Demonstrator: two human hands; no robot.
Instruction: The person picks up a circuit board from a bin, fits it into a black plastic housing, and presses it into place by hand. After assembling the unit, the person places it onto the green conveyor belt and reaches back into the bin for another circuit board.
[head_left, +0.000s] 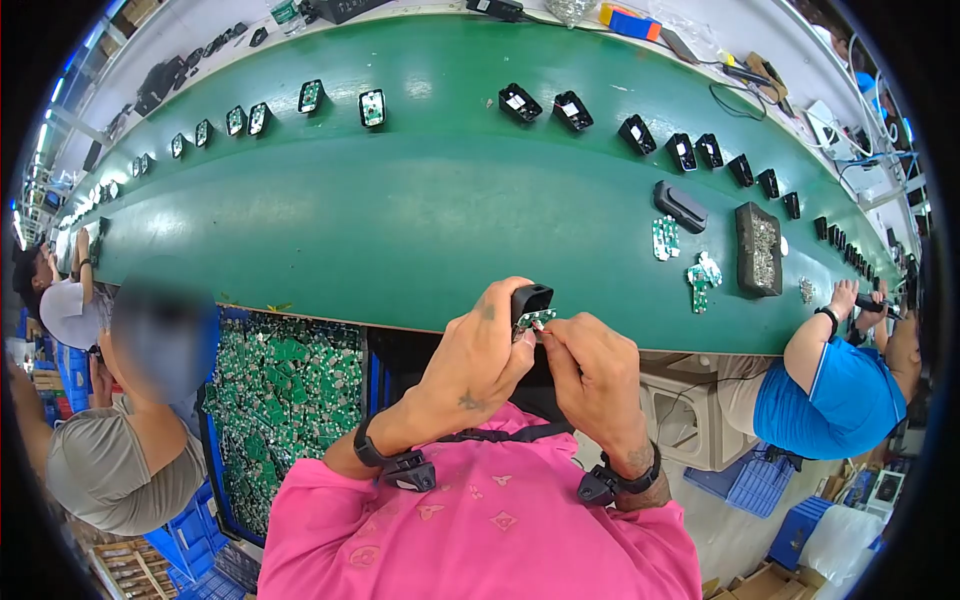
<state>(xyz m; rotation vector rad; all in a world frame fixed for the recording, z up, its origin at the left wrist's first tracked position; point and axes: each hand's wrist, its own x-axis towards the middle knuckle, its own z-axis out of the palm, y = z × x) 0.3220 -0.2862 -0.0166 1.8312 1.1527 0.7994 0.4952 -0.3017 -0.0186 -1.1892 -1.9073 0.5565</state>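
Observation:
My left hand (487, 335) is closed around a small black plastic housing (533, 296), held up just past the table's near edge. A small green circuit board (541, 317) sits at the housing's lower side, between my two hands. Pinched together at the board's edge are the thumb and forefinger of my right hand (594, 365). Whether a wire or another small part is also in that pinch, I cannot tell. On the table to the right lie several loose green boards (665, 238) beside a dark closed case (681, 207).
A dark tray of small metal parts (759, 250) lies on the green table (420, 200). Black housings (520, 103) line its far side, some with boards fitted (372, 108). Left of me is a bin heaped with boards (285, 390). Co-workers sit left and right (830, 395).

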